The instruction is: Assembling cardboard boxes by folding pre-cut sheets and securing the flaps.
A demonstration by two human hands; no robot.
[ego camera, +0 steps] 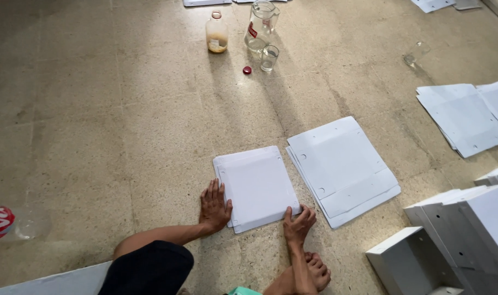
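Small stack of white folded sheets (258, 187) flat on stone floor (123, 125), frame centre. Left hand (214, 208) at stack's 8 o'clock corner, palm down, fingers spread, unclenched, touching edge. Right hand (298, 224) at 5 o'clock corner, fingers splayed on edge, gripping nothing. Larger white stack (341, 166) at 3 o'clock, just beside. Bottle (216, 33), glass jug (261, 24) at 12 o'clock, well apart.

Both hands press on a small stack of white flat cardboard sheets (257, 187) on the speckled stone floor (123, 125): left hand (214, 207) at its left edge, right hand (298, 224) at its near right corner.
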